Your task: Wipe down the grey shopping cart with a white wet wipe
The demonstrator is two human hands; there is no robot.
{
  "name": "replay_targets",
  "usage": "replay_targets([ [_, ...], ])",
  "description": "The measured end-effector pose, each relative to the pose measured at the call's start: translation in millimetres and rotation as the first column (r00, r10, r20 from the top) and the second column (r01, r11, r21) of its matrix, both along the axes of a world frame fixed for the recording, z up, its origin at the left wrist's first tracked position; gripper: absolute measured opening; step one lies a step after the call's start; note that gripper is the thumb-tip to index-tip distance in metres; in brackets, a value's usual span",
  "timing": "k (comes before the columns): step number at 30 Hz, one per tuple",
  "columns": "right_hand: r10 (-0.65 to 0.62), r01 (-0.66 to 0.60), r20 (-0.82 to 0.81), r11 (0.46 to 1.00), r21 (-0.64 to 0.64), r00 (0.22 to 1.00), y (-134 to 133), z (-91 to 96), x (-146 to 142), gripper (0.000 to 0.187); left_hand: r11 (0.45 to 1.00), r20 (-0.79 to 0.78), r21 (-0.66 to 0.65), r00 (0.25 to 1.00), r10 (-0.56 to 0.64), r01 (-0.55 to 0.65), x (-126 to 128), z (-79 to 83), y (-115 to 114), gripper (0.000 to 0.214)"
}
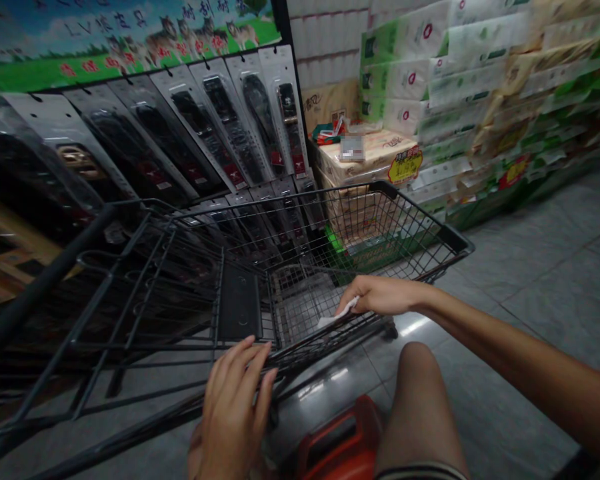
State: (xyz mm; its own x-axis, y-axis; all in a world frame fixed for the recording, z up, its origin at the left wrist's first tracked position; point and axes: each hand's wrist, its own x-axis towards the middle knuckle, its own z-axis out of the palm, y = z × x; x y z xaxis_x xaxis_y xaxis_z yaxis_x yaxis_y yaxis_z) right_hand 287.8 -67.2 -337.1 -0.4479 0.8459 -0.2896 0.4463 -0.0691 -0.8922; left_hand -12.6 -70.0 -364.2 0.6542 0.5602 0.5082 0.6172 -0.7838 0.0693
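A black wire shopping cart (310,267) stands before me, its near top rail running below both hands. My right hand (380,295) reaches over that rail, its fingers closed on a white cloth or tissue (347,308); which of the two I cannot tell. Part of the white piece lies against the rail and hangs inside the basket. Lower and to the left, my left hand (237,400) is held with fingers stretched out, close to the near rail. Whether its fingertips touch the wire is not clear.
Packaged belts (225,113) hang on a rack behind the cart. Stacked tissue packs (410,73) line the right side, with a yellow price sign (405,165). An orange-red plastic object (343,440) sits beside my knee. Grey tiled floor (545,260) extends right.
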Motion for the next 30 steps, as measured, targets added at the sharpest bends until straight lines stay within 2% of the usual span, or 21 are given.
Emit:
replay_targets([
  [5, 0.033, -0.018, 0.119, 0.992, -0.126, 0.992, 19, -8.7, 13, 0.035, 0.995, -0.044, 0.091, 0.999, -0.024, 0.028, 13, -12.5, 0, 0.036],
  [8, 0.103, -0.061, 0.261, 0.985, -0.161, 0.96, 26, -15.4, 17, 0.032, 0.997, -0.033, 0.072, 0.999, -0.031, 0.033, 11, -12.5, 0, 0.038],
  [11, 0.075, -0.028, 0.33, 0.989, -0.144, 0.941, 27, -18.2, 16, 0.031, 0.999, -0.013, 0.036, 1.0, -0.022, 0.023, 12, -10.3, -1, 0.039],
  [14, 0.031, 0.007, 0.244, 0.988, -0.154, 0.969, 24, -12.0, 9, 0.032, 1.0, -0.009, 0.011, 1.0, -0.011, 0.011, 13, -9.0, -3, 0.038],
  [17, 0.013, 0.009, 0.131, 0.987, -0.162, 0.991, 20, 2.6, -1, 0.034, 1.0, -0.005, 0.004, 1.0, -0.005, 0.005, 14, -8.9, -3, 0.036],
  [24, -0.135, 0.142, 0.054, 0.978, -0.151, 0.989, 18, 38.4, -26, 0.035, 1.0, -0.009, 0.004, 1.0, -0.011, 0.011, 15, -5.9, -4, 0.033],
  [28, -0.286, 0.283, -0.039, 0.957, -0.064, 0.958, 25, 36.0, -44, 0.035, 0.999, -0.005, -0.003, 0.999, -0.034, 0.034, 11, -3.6, -7, 0.038],
  [30, -0.285, 0.286, -0.033, 0.958, 0.035, 0.958, 28, 27.3, -54, 0.034, 1.0, 0.002, 0.016, 1.0, 0.005, -0.005, 4, -5.9, -9, 0.043],
])
